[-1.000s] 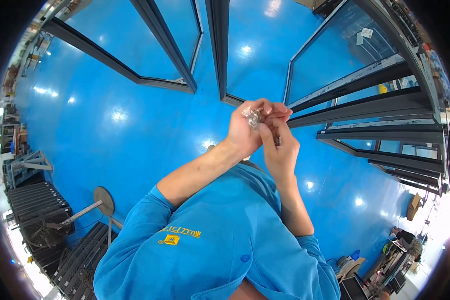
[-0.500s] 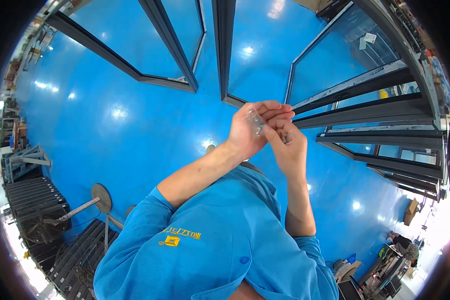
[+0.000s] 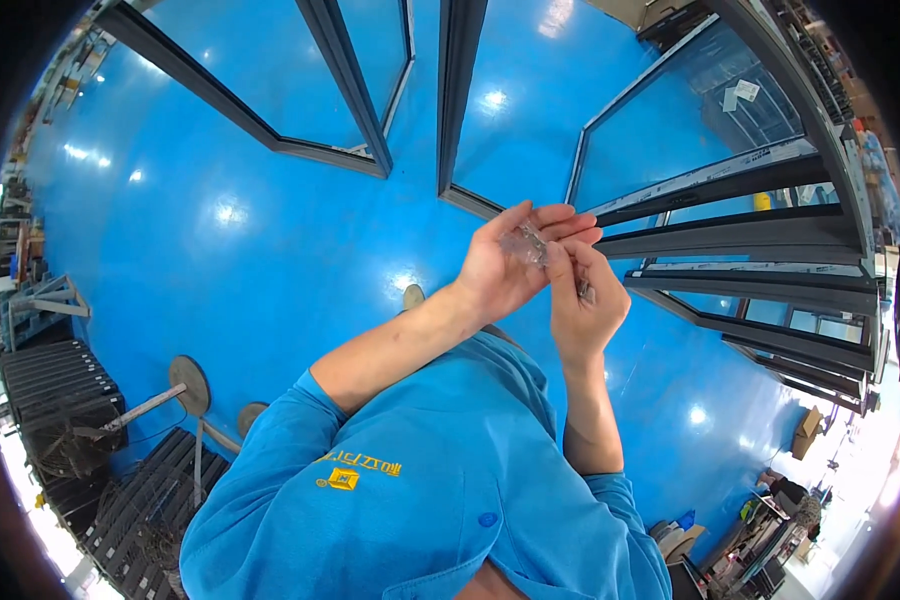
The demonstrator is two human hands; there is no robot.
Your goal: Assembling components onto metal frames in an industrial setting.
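A small clear plastic bag point(image 3: 523, 246) with small metal-looking pieces in it lies on the palm of my left hand point(image 3: 492, 272). That hand is turned palm up and cupped round the bag, its fingertips stretched toward the right. From the right, my right hand point(image 3: 588, 318) pinches the bag's near edge between thumb and forefinger. Small greyish pieces point(image 3: 585, 291) show in its curled fingers; their exact kind is too small to make out. Both hands are held above the blue floor, in front of my blue shirt.
Dark-framed glass panels point(image 3: 690, 130) stand close ahead and to the right, with more frames point(image 3: 370, 120) at the far left. A round-based metal stand point(image 3: 190, 385) and stacked dark profiles point(image 3: 60, 385) are at left. A person point(image 3: 795, 500) is at the lower right, by a cluttered bench.
My right hand has shifted slightly right and toward me, its pinch now at the bag's near edge. The bag has turned and lies flatter across the left palm.
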